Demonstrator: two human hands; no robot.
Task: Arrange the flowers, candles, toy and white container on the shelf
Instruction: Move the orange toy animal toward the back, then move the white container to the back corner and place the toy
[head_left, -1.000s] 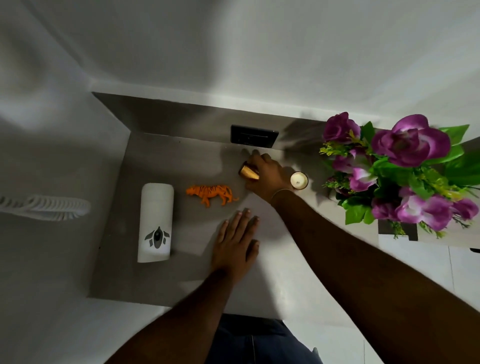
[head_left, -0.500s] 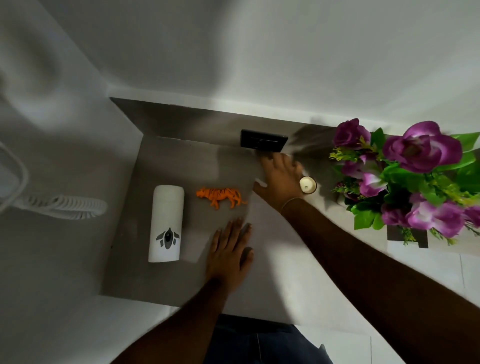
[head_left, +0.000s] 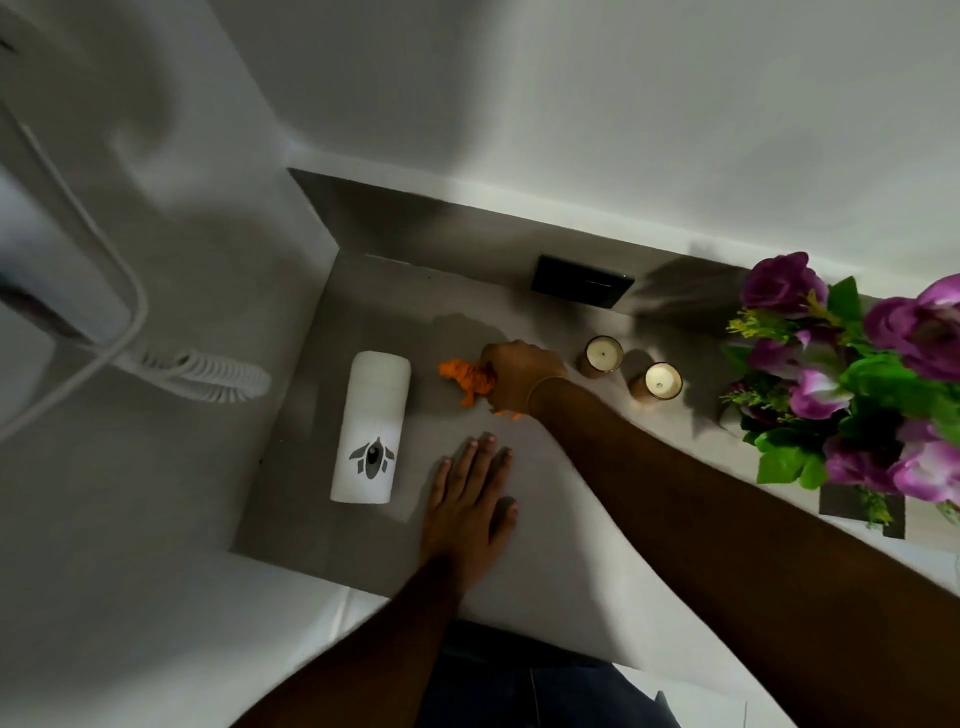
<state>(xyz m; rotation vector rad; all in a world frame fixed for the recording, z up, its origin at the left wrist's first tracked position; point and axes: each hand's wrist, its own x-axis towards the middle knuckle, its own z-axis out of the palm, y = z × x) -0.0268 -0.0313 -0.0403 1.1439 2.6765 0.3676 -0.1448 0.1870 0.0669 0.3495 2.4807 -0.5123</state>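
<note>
At the far left of the shelf (head_left: 311, 519) the white container (head_left: 370, 428) lies on its side; I cannot tell what it holds. My left hand (head_left: 467, 506) rests flat, fingers spread. My right hand (head_left: 519, 376) closes over the orange toy (head_left: 462, 376), so repositioning it comes next, I judge. Both candles (head_left: 605, 354) stand upright, wax inside, beside the flowers (head_left: 857, 379).

The toy tiger (head_left: 464, 378) is partly covered by the right hand (head_left: 519, 375); only its front part and some legs are seen, and the grip cannot be made out. The flowers (head_left: 852, 384) are cut off by the right edge, and their pot is mostly hidden under leaves. The white device (head_left: 57, 291) at left is cropped and blurred. The black plate (head_left: 582, 280) on the back wall is too dark to be identified.
</note>
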